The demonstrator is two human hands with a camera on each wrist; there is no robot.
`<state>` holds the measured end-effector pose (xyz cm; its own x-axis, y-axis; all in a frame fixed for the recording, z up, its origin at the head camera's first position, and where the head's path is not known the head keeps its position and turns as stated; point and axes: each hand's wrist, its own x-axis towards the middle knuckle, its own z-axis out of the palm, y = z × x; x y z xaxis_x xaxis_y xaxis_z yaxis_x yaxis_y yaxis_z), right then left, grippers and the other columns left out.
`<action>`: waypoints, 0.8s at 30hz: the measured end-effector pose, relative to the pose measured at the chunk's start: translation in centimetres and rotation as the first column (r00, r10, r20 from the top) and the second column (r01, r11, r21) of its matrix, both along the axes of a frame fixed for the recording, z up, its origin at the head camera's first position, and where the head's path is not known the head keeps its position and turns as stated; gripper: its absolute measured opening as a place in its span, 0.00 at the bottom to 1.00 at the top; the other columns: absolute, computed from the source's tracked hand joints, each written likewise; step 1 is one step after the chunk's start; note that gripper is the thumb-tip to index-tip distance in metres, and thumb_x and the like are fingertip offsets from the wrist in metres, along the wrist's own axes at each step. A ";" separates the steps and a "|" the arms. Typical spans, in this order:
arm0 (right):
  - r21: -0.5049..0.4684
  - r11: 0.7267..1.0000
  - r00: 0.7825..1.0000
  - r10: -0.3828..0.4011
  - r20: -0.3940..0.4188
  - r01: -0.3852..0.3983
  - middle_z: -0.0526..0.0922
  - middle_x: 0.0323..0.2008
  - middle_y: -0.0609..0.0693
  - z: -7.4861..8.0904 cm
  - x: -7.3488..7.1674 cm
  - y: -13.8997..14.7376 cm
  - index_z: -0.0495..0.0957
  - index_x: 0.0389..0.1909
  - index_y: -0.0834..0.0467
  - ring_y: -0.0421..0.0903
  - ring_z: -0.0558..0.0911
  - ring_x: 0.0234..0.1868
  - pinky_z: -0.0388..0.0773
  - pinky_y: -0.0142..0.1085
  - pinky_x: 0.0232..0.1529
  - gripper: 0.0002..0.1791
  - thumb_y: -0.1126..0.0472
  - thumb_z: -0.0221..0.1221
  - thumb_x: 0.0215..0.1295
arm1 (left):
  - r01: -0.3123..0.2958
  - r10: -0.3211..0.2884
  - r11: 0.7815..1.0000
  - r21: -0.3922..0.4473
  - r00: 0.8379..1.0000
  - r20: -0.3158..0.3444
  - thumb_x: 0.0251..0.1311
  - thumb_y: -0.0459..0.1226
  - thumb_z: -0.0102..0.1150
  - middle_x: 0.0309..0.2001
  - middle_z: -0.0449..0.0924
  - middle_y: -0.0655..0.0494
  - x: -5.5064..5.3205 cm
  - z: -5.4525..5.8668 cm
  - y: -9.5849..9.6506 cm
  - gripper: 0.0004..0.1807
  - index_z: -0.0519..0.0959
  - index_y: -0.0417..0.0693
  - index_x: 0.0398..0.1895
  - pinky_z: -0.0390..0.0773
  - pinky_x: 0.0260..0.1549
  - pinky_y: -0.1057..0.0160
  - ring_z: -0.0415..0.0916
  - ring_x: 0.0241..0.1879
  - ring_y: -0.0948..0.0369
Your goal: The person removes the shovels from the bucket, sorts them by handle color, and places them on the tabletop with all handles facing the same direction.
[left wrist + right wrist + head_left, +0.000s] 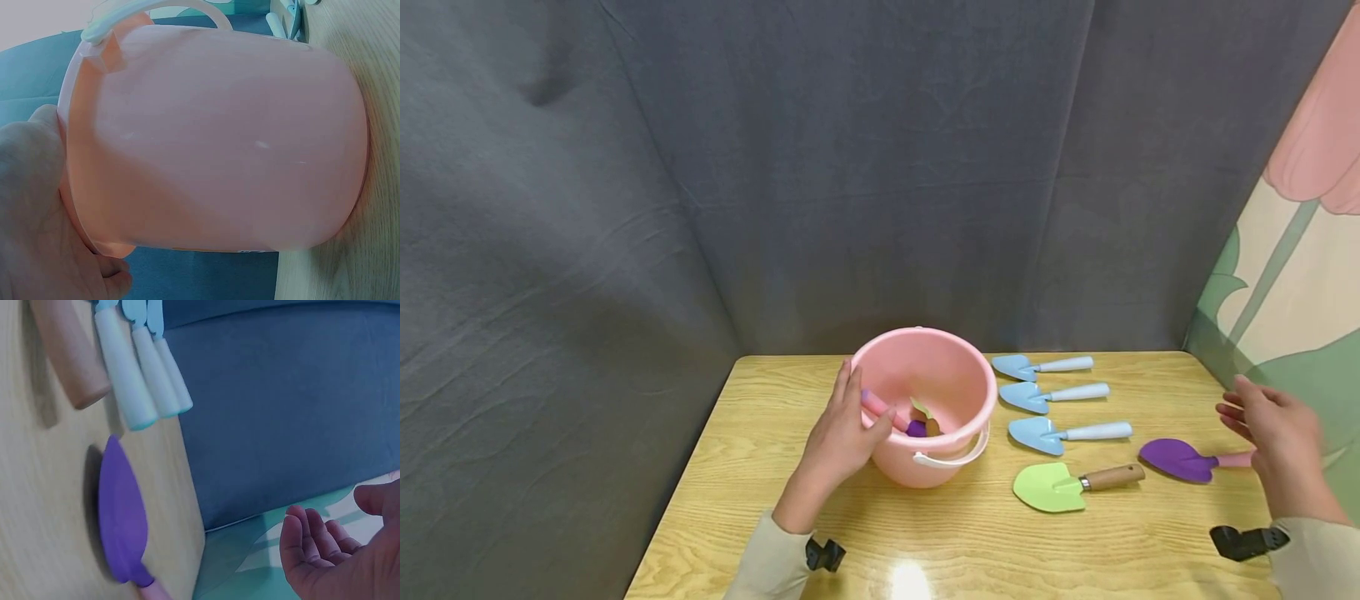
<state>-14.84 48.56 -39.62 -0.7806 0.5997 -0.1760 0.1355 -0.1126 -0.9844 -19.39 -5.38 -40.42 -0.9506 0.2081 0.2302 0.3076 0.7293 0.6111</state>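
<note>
My left hand (842, 433) holds the left rim of a pink bucket (921, 467), its thumb over the near edge. In the left wrist view the bucket (231, 144) stands upright on the tabletop. Inside it lie a pink-handled tool (883, 410) with purple parts and a brown-and-green tool (932, 427), both partly hidden. Off to the right, my right hand (1281, 429) hovers with loosely bent fingers and holds nothing. Nearest to it is a purple trowel (1177, 460) with a pink handle, flat on the table; its blade (122, 512) shows in the right wrist view.
Three light-blue trowels with white handles, the back one (1017, 367), middle one (1026, 396) and front one (1037, 434), lie right of the bucket. A green trowel (1051, 487) with a wooden handle lies before them. Dark curtains (887, 183) border the wooden table (737, 500).
</note>
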 end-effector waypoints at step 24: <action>0.151 0.964 0.967 0.236 -0.095 -0.221 0.83 0.28 0.28 4.5 -1.9 -3.7 0.73 0.45 0.42 0.28 0.84 0.28 0.79 0.22 0.28 0.15 0.44 0.66 0.65 | -0.003 0.003 1.000 -0.001 1.000 0.005 0.65 0.58 0.58 0.83 0.35 0.55 0.0 0.1 0.0 0.50 0.48 0.46 0.82 0.70 0.64 0.38 0.56 0.76 0.44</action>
<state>-16.71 44.90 -35.11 -0.9096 0.4155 -0.0085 0.0304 0.0461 -0.9985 -19.38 -5.36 -40.34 -0.9525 0.2053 0.2251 0.3021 0.7308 0.6120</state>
